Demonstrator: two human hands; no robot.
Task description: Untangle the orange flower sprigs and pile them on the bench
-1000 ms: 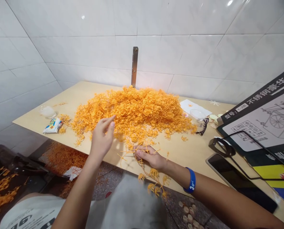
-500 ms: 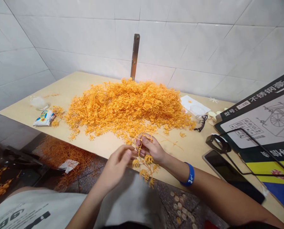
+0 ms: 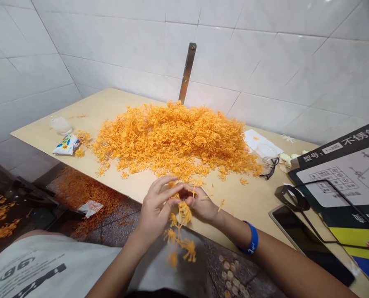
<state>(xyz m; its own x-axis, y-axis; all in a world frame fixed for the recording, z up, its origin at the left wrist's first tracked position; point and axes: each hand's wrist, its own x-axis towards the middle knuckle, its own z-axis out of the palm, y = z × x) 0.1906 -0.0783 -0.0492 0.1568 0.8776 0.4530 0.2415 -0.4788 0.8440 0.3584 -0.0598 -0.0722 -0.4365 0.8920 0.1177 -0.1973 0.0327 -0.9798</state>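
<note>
My tan table [image 3: 246, 203], a big heap of orange sprigs [image 3: 172, 140] across its middle
To my left lie a bright printed packet [image 3: 65, 145] and a cloudy container [image 3: 59, 124], to my right a white sheet [image 3: 252, 138], dark glasses [image 3: 269, 169] and a phone [image 3: 317, 252]; below, my floor [image 3: 119, 231] carries orange bits [image 3: 75, 190] with a white scrap [image 3: 90, 208] among them

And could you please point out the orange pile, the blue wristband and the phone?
Orange pile [image 3: 175, 138]: head view, middle of the heap.
Blue wristband [image 3: 255, 237]: head view, outer side.
Phone [image 3: 313, 250]: head view, dark screen.
</note>
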